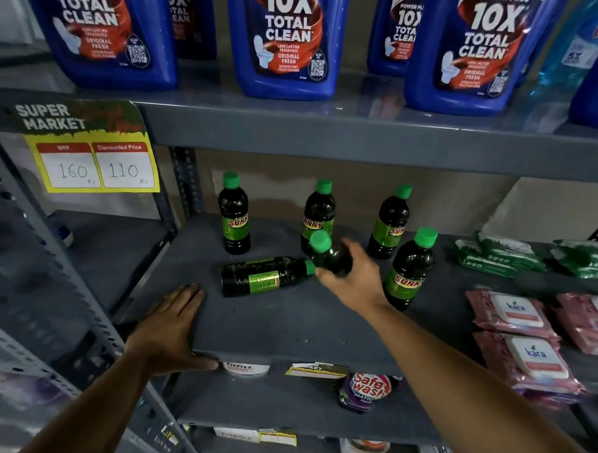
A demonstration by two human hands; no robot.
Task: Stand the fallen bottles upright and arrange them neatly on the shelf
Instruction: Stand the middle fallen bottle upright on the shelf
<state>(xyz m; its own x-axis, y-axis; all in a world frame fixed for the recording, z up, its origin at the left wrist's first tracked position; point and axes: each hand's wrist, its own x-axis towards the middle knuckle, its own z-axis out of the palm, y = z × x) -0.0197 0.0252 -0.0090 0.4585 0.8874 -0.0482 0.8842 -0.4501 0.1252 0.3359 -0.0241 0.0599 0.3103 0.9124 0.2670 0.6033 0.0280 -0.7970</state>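
Meanwhile right hand (351,280) grips tilted bottle (330,255); shelf (286,325) front bare.

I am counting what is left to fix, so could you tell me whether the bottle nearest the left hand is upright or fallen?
Fallen. The bottle lies on its side on the shelf, cap pointing right.

Six dark green-capped bottles are on the grey shelf (286,332): four upright (234,213) (318,213) (390,223) (409,268), one lying flat (264,276), and one tilted (327,251) in the right hand (353,280). Two hands show, the left hand (170,327) flat on the shelf edge. Above stand five blue toilet-cleaner jugs with readable labels (107,29) (288,41) (476,52) (193,16) (398,32) (more blue containers at the far right are cut off). One price sign (92,152). Pink wipe packs (513,314): at least three. Green packs (495,255): at least two.
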